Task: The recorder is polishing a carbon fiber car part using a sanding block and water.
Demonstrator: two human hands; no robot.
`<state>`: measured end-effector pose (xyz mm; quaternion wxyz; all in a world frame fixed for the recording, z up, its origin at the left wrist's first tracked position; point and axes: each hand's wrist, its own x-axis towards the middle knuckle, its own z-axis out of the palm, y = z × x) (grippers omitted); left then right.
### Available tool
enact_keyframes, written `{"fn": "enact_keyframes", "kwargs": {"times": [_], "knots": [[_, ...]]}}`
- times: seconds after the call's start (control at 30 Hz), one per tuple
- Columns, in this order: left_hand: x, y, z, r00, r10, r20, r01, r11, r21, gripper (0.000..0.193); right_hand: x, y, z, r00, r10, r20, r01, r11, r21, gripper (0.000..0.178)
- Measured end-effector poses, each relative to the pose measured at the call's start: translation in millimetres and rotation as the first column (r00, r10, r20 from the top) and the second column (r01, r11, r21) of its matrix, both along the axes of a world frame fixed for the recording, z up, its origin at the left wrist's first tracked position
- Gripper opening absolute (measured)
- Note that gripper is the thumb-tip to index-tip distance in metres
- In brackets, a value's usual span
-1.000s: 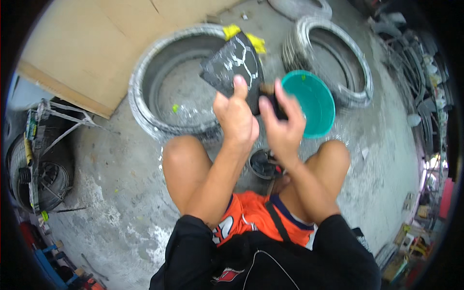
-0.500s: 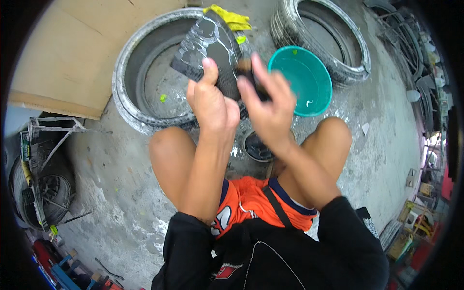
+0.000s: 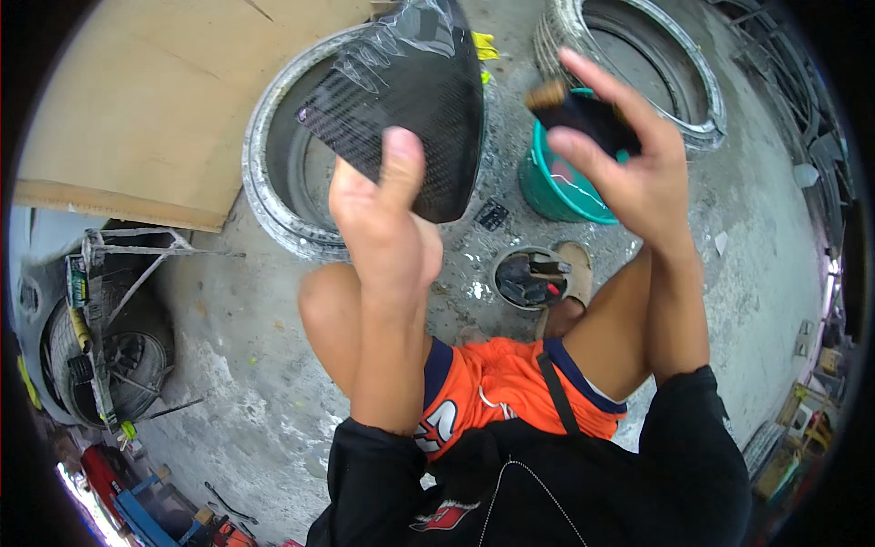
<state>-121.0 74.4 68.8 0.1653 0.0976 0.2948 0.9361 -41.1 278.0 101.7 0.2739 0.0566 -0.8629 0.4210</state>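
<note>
Can pass straight between the dark panel [image 3: 424, 100] in the left hand [image 3: 383, 214] and the dark block [image 3: 592, 123] in the right hand [image 3: 643, 173], through open air. Beneath the panel, is blocked by the left tyre [image 3: 262, 159]; beneath the block, by the green bucket [image 3: 545, 196]. Lower, between the legs [image 3: 324, 314], must go around the small pot [image 3: 498, 284].

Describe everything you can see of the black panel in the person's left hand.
The black panel is broad and thin-looking, with a glossy, fine woven pattern resembling carbon fibre. A pointed corner faces left, the lower-left edge runs fairly straight, and the right edge curves. Whitish, wet-looking streaks and film mark its upper part. It is held tilted above the tyre, its top reaching the picture's upper edge. The left hand grips its lower-left edge, thumb across the face.
</note>
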Motion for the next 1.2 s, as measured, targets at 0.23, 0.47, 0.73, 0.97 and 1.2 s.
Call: {"fn": "enact_keyframes", "kwargs": {"times": [0.23, 0.47, 0.73, 0.97, 1.2], "knots": [[-7, -26, -20, 0.267, -0.135, -0.954, -0.749, 0.594, -0.294, 0.045, 39, 3, -16, 0.968, -0.084, 0.237, 0.093, 0.995, -0.026, 0.083], [0, -18, -8, -0.004, -0.334, -0.942, -0.834, 0.521, -0.181, 0.029, 50, 17, -29, 0.991, 0.016, 0.134, -0.060, 0.941, 0.334, 0.085], [-1, -23, -10, -0.118, -0.456, -0.882, -0.902, 0.421, -0.096, 0.021, 51, 0, -23, 0.945, 0.103, 0.311, -0.210, 0.918, 0.336, 0.075], [-2, -24, -12, -0.103, -0.467, -0.878, -0.902, 0.416, -0.116, 0.023, 54, -13, -32, 0.878, 0.358, 0.317, -0.421, 0.894, 0.155, 0.076], [-14, -42, -17, 0.035, -0.459, -0.888, -0.910, 0.353, -0.219, 0.025, 36, 24, -39, 0.818, 0.469, 0.334, -0.393, 0.879, -0.271, 0.076]]}}
